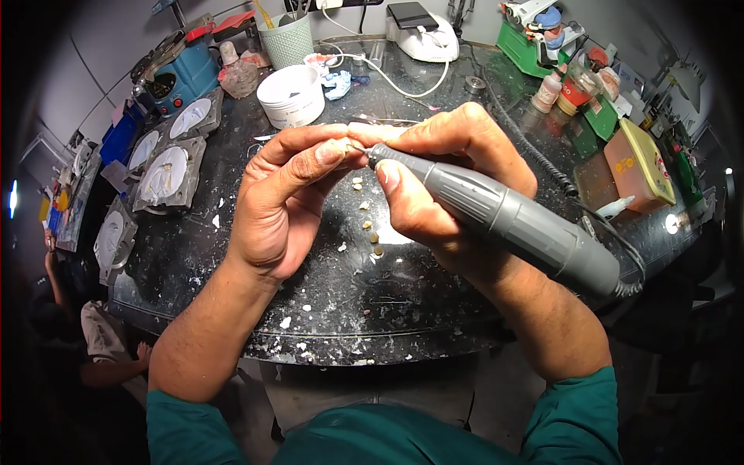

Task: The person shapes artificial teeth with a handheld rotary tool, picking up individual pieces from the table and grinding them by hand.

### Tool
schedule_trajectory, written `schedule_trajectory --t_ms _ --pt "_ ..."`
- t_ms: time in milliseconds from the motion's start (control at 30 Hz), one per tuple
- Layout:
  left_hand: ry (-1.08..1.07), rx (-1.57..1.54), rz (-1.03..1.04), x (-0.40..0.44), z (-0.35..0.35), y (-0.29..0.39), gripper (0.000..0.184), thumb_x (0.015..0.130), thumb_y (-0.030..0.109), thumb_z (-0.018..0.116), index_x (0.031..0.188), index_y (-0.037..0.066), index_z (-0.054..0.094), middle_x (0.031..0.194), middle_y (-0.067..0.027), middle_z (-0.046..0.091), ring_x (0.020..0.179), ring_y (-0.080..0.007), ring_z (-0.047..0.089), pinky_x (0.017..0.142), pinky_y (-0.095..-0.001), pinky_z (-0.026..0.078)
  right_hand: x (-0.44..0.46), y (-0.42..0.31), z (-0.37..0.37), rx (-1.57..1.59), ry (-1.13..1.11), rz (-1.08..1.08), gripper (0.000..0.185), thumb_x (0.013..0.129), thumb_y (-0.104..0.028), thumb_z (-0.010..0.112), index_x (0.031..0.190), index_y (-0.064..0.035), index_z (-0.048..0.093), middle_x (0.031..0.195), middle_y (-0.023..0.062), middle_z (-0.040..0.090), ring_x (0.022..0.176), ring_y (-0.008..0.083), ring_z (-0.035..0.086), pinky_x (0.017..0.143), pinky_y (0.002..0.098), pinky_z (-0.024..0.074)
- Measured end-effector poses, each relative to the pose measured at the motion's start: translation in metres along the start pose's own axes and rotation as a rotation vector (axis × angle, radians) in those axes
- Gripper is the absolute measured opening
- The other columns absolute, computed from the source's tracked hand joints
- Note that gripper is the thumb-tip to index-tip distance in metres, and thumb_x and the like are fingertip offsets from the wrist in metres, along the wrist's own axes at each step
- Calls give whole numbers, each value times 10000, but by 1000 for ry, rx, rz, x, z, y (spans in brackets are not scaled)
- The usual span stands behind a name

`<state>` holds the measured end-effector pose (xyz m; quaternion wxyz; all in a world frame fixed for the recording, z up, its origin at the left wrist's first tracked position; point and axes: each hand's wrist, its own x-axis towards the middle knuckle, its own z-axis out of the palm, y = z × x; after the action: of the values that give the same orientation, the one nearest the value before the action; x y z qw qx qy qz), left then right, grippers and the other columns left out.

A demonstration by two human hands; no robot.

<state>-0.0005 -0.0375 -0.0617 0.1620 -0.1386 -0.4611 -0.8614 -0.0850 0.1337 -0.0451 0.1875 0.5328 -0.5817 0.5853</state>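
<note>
Head view: right hand (426, 218) grips the handpiece (508, 215), left hand (273, 200) pinches a tiny piece (348, 145) at its tip, work apparently underway, unfinished.

the black bench (418, 318), flecked with white debris (285, 322), bears a white tub (291, 101), grey molds (167, 174), small pellets (366, 225).

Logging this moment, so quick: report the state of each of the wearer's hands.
Left hand: closed in a fingertip pinch, holding a small pale piece.
Right hand: closed around the grey rotary handpiece.
</note>
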Motion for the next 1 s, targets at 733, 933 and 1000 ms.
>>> schedule_trajectory --t_ms 733,933,1000 --pt "23 65 37 0 6 0 174 915 26 603 1068 -12 676 1054 -169 699 992 -214 667 964 -351 505 1 -1 0 5 -2 -2 163 786 36 672 918 22 578 917 139 694 771 116 650 687 236 528" --pt "40 83 33 0 7 0 174 917 33 603 1069 -10 674 1059 -167 698 992 -214 666 971 -351 500 2 0 -1 -19 -12 -1 161 785 25 680 915 23 585 909 132 696 756 112 648 677 233 527" --pt "29 64 30 -1 5 -1 176 917 33 602 1073 -11 672 1062 -166 697 996 -214 665 972 -351 500 1 0 0 -5 -4 6 163 782 23 682 913 24 586 904 131 696 750 110 645 669 232 524"
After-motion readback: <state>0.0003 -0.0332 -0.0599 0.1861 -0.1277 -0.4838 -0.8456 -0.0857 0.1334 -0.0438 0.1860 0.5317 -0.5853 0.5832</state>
